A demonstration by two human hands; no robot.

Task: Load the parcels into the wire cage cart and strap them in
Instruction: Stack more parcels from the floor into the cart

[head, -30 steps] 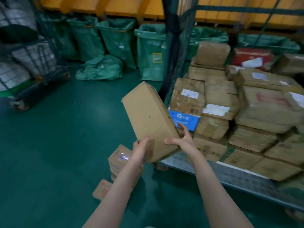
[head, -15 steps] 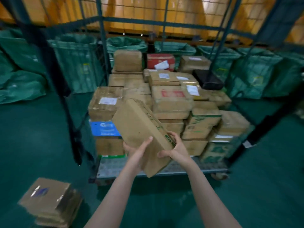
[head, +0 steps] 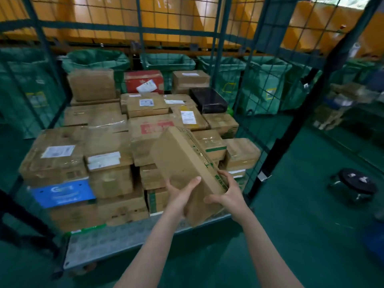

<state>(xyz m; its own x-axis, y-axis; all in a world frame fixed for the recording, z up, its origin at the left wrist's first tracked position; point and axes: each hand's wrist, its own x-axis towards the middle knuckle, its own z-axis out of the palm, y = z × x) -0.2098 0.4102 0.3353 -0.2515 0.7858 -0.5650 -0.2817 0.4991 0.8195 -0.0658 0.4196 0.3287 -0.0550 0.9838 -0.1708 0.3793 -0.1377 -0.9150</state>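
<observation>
I see a plain brown parcel (head: 182, 169) with green print along its edge at centre, a blue box (head: 62, 193) lower left, a red box (head: 143, 80) and black parcel (head: 209, 99) upper centre, green floor (head: 301, 235), orange panels (head: 116, 19) behind.

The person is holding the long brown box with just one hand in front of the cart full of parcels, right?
No, not one hand. The head view shows the left hand and the right hand both gripping the long brown box, in front of the cart full of parcels.
</observation>
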